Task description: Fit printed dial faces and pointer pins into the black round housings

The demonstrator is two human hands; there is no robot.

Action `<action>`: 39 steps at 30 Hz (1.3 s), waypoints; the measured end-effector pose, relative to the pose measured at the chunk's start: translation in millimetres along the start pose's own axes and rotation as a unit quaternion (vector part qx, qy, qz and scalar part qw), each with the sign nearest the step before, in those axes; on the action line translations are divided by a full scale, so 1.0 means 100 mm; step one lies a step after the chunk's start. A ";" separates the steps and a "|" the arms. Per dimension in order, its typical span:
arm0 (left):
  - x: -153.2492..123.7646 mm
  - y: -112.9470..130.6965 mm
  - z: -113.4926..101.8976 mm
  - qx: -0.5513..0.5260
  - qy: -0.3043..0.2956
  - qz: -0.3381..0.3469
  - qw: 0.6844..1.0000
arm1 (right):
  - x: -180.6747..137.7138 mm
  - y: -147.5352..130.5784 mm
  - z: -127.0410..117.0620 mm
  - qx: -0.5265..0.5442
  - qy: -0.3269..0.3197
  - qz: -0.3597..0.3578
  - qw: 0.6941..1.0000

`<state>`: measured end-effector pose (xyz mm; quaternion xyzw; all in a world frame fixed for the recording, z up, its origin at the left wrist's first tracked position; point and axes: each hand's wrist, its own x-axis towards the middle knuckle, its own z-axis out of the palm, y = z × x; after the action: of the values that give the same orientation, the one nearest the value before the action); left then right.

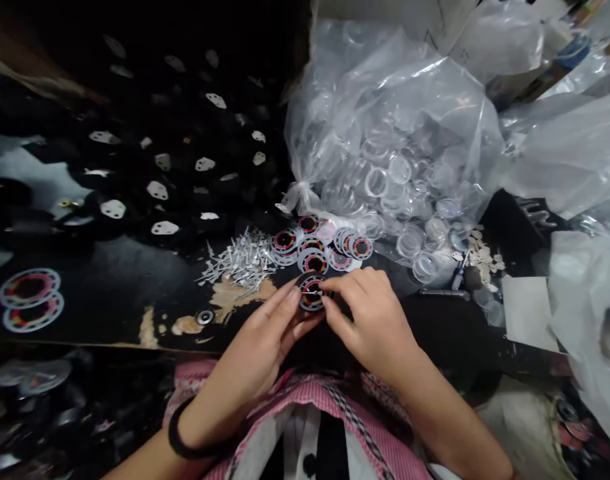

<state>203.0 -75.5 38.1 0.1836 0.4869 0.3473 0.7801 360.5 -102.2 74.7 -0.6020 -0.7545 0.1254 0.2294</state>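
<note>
A small round gauge [311, 293] with a black, red and white dial is held near the front edge of the black bench. My left hand [279, 317] is closed around its left side and underside, thumb on the rim. The thumb and index finger of my right hand [359, 307] touch the dial's right edge. A thin white pointer [312, 291] lies across the dial, and its right end is close to those fingertips. Just beyond my hands are loose printed dial discs [313, 261] in overlapping stacks. A heap of white pointers [242, 261] sits to their left.
A clear plastic bag [395, 100] of transparent round covers [376, 181] spills onto the bench. Black housings with white plates [165, 228] fill the back left. Two larger dials [32, 310] lie far left. A screwdriver [459, 275] and a white card [529, 313] are right.
</note>
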 end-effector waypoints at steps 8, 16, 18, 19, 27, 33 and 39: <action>0.06 -0.02 -0.12 0.008 -0.036 -0.014 0.999 | 0.16 0.03 0.21 -0.107 -0.029 -0.062 0.992; 0.07 -0.03 -0.06 -0.048 0.028 -0.049 0.997 | 0.26 -0.03 0.12 0.038 -0.116 0.074 0.990; 0.08 -0.01 -0.05 -0.030 0.031 -0.031 0.999 | 0.30 0.13 0.05 0.096 -0.079 0.101 0.987; 0.07 0.00 -0.05 -0.024 0.030 -0.023 0.999 | 0.33 0.24 0.02 0.092 -0.033 0.127 0.987; 0.07 -0.03 -0.08 -0.043 0.000 -0.033 0.998 | 0.45 0.86 0.03 -0.060 0.107 0.223 0.967; 0.12 0.02 0.00 -0.102 -0.029 -0.091 0.990 | 0.22 0.41 0.12 0.091 0.112 0.094 0.985; 0.14 0.11 -0.01 -0.129 -0.028 -0.054 0.990 | 0.03 0.09 0.30 0.028 0.059 -0.051 0.997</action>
<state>201.7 -57.8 35.3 0.0649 0.4255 0.3592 0.8281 352.6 -94.2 45.5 -0.5621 -0.7656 0.0988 0.2970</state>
